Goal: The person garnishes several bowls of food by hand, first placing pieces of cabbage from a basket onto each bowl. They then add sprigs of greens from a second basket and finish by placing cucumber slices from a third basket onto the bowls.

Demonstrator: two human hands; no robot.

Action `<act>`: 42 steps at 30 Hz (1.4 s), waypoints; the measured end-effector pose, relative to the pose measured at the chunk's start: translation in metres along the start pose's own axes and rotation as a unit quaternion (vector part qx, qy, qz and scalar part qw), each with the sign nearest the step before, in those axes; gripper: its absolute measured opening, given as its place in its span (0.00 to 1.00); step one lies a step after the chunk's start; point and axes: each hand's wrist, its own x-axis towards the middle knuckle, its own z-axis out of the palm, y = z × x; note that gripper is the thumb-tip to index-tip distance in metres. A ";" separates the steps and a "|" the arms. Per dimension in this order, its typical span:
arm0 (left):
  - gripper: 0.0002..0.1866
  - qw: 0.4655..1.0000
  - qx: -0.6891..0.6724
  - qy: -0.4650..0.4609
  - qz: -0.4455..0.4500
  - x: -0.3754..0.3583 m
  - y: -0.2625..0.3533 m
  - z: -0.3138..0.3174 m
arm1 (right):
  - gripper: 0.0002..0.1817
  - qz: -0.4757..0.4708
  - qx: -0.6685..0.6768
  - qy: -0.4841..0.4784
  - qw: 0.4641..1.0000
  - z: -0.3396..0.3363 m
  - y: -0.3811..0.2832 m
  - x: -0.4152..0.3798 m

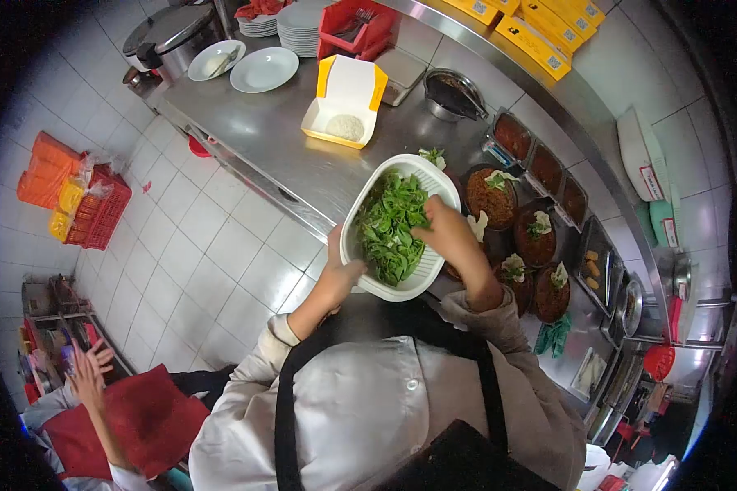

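My left hand (pixel 336 274) grips the near left rim of a white ribbed plastic basket (pixel 424 266), thumb over the edge. Green leafy herbs (pixel 391 221) fill much of the basket, which I hold tilted in front of my chest. Over its right side reaches my right hand (pixel 450 233), fingers and thumb pinched at the leaves. Just beyond, on the steel counter, stands an opened white and yellow takeaway box (pixel 336 98) with a mound of rice (pixel 345 127) inside. To the right are several brown bowls of reddish-brown food (pixel 491 200) topped with green and pale leaves.
Metal trays of red sauce (pixel 513 135) line the counter's back edge beside a steel bowl (pixel 453 94). White plates (pixel 264 70) and a red cutlery bin (pixel 356 29) stand at the far left. Yellow boxes (pixel 536 45) lie on the shelf above. A co-worker in a red apron (pixel 127 421) is at lower left.
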 end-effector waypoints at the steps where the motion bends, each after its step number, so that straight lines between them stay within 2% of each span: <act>1: 0.44 1.000 0.002 -0.006 -0.001 -0.002 0.005 0.001 | 0.20 0.021 -0.083 -0.001 0.996 0.007 -0.009 0.000; 2: 0.44 1.000 0.001 -0.007 -0.001 -0.001 0.003 0.000 | 0.23 0.044 -0.165 -0.001 0.985 0.013 -0.015 0.001; 3: 0.45 1.000 -0.020 -0.004 -0.007 0.000 -0.001 0.000 | 0.23 0.103 -0.168 -0.013 0.980 0.025 -0.009 0.007; 4: 0.45 0.999 -0.041 0.000 -0.011 0.002 -0.006 -0.001 | 0.23 0.102 -0.170 -0.013 0.980 0.023 -0.006 0.007; 7: 0.43 0.999 0.019 0.016 0.045 0.005 -0.019 -0.007 | 0.19 0.006 -0.020 0.033 0.999 0.004 0.005 0.001; 8: 0.43 0.999 0.018 0.018 0.042 0.002 -0.017 -0.007 | 0.19 0.007 -0.020 0.029 0.999 -0.007 0.005 -0.002; 10: 0.45 0.999 -0.048 0.009 -0.009 0.001 -0.005 -0.005 | 0.18 -0.064 0.101 -0.014 0.993 -0.039 -0.005 -0.006; 11: 0.45 0.999 -0.048 0.006 -0.008 0.004 -0.008 -0.007 | 0.14 -0.059 0.135 -0.047 0.988 -0.049 -0.006 -0.009; 12: 0.45 0.999 -0.039 0.003 0.008 0.007 -0.015 -0.010 | 0.14 -0.057 0.133 -0.045 0.988 -0.055 -0.011 -0.010; 14: 0.45 0.999 -0.031 -0.003 0.024 0.010 -0.016 -0.010 | 0.08 -0.056 0.172 -0.146 0.973 -0.064 -0.023 -0.012; 18: 0.45 0.999 -0.030 0.004 0.029 0.008 -0.007 -0.008 | 0.10 -0.055 0.141 -0.211 0.966 -0.053 -0.005 -0.012; 20: 0.45 0.999 -0.036 0.004 0.024 0.008 -0.005 -0.008 | 0.10 -0.035 0.012 -0.064 0.997 -0.044 -0.008 -0.008; 21: 0.45 0.999 -0.031 0.002 0.032 0.008 -0.003 -0.007 | 0.10 -0.034 0.013 -0.062 0.997 -0.034 -0.014 -0.005; 23: 0.45 0.999 -0.027 -0.004 0.041 0.011 -0.003 -0.005 | 0.10 -0.046 -0.077 0.143 0.986 -0.012 -0.023 0.004; 24: 0.45 0.999 -0.021 -0.013 0.048 0.013 -0.004 -0.005 | 0.10 -0.046 -0.079 0.144 0.985 -0.008 -0.018 0.007; 26: 0.45 0.998 -0.018 -0.017 0.059 0.015 -0.005 -0.005 | 0.11 -0.025 -0.112 0.056 0.992 0.000 -0.009 0.018; 28: 0.45 1.000 -0.015 0.005 0.006 0.013 -0.007 -0.004 | 0.10 -0.032 -0.076 0.058 0.995 -0.003 -0.001 0.023; 30: 0.45 0.999 -0.044 0.005 0.003 0.010 -0.001 -0.003 | 0.07 -0.023 0.144 0.098 0.984 -0.017 0.001 0.023; 32: 0.45 0.998 -0.069 -0.010 -0.002 0.011 -0.002 -0.002 | 0.07 -0.052 0.152 0.098 0.982 -0.037 -0.003 0.023; 34: 0.44 0.999 -0.010 0.016 0.044 0.015 -0.013 -0.004 | 0.08 0.041 0.364 0.038 0.930 -0.047 -0.004 0.019; 35: 0.44 0.999 -0.009 0.016 0.050 0.016 -0.012 -0.004 | 0.08 0.018 0.381 0.044 0.923 -0.048 -0.003 0.018; 40: 0.43 0.999 -0.041 0.009 0.030 0.014 -0.011 -0.006 | 0.07 0.033 0.431 0.047 0.900 -0.054 0.008 0.008; 42: 0.43 0.999 -0.051 0.006 0.015 0.015 -0.009 -0.010 | 0.07 0.047 0.482 0.098 0.869 -0.063 0.010 -0.001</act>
